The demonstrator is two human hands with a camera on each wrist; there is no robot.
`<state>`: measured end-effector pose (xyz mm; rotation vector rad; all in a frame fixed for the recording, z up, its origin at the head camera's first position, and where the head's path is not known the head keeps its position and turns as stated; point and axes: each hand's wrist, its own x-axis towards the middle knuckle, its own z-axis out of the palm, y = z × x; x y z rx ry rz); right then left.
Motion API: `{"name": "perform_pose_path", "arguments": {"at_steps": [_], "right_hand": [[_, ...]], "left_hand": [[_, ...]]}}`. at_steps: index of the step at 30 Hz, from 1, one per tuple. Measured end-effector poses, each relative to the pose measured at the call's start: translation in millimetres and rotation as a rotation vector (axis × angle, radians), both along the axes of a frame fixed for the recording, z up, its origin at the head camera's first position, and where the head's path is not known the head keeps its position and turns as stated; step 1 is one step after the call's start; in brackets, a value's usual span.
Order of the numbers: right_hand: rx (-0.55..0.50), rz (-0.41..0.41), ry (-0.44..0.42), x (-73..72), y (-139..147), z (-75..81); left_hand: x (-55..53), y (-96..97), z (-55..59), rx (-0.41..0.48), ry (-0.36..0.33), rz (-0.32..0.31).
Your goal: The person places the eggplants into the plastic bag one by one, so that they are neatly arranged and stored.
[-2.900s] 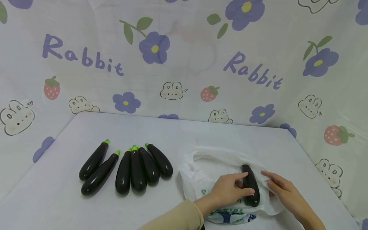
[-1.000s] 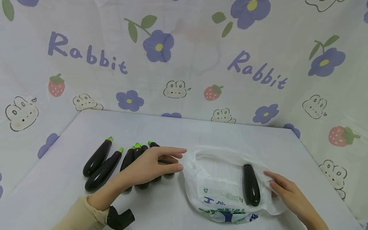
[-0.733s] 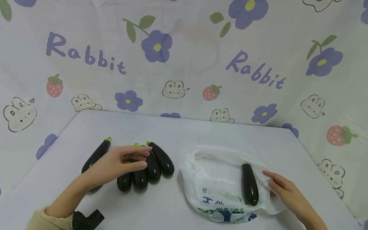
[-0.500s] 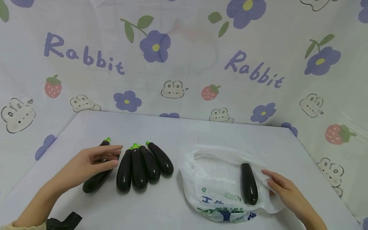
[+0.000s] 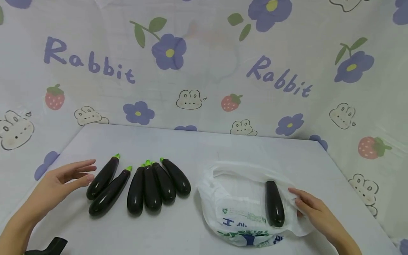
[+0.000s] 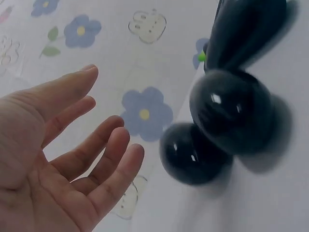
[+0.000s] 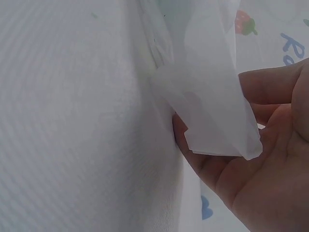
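My left hand [image 5: 52,187] hovers at the left of the table, fingers spread and thumb apart, holding nothing. Just right of its fingertips lies the leftmost black eggplant [image 5: 102,180], green-tipped, beside a second slanted eggplant [image 5: 109,193]. In the left wrist view, rounded eggplant ends [image 6: 231,108] show blurred beyond the hand [image 6: 72,159]. My right hand [image 5: 318,212] pinches the edge of a white plastic bag [image 5: 207,198]. The right wrist view has thin plastic [image 7: 217,116] between thumb and fingers. Inside the bag's opening lies a single eggplant [image 5: 275,203].
Several more eggplants [image 5: 153,187] lie fanned side by side at centre-left on the white table [image 5: 178,233]. A printed cloth [image 5: 204,71] with flowers and rabbits hangs behind. A black strap-like piece [image 5: 52,246] shows by the left wrist.
My left hand let go of the eggplant in the bag and swept left over the other eggplants to beyond the leftmost one. The right hand stays at the bag's edge.
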<state>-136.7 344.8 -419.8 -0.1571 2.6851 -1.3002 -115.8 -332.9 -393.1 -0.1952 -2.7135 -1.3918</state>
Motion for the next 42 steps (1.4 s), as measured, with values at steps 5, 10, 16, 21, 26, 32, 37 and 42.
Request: {"name": "perform_pose_path", "arguments": {"at_steps": [5,10,16,21,26,32,37,42], "right_hand": [[-0.018,0.006,0.008,0.6,0.7,-0.7],[-0.034,0.016,0.022,0.6,1.4,-1.1],[-0.031,0.018,0.029,1.0,1.1,-0.5],[-0.011,0.014,0.016,1.2,0.1,0.3],[0.004,0.003,0.004,1.5,0.2,-0.2],[0.012,-0.009,-0.015,1.1,-0.2,-0.2],[0.032,-0.015,-0.019,0.9,-1.2,-0.3],[0.036,-0.011,-0.024,0.9,-1.5,0.1]], "left_hand": [[-0.2,-12.8,-17.1,0.089,0.005,-0.004],[-1.3,-15.7,-28.7,0.102,-0.006,0.016],[-6.3,-14.6,-39.9,0.151,-0.005,0.004],[-5.8,-11.7,-44.1,0.154,-0.038,-0.001],[-5.8,-8.3,-46.6,0.118,-0.034,-0.006],[-5.6,-7.8,-46.8,0.082,-0.024,0.004],[-5.3,-10.2,-47.6,0.045,-0.017,-0.016],[-5.7,-13.5,-49.3,0.023,-0.033,-0.050]]}}
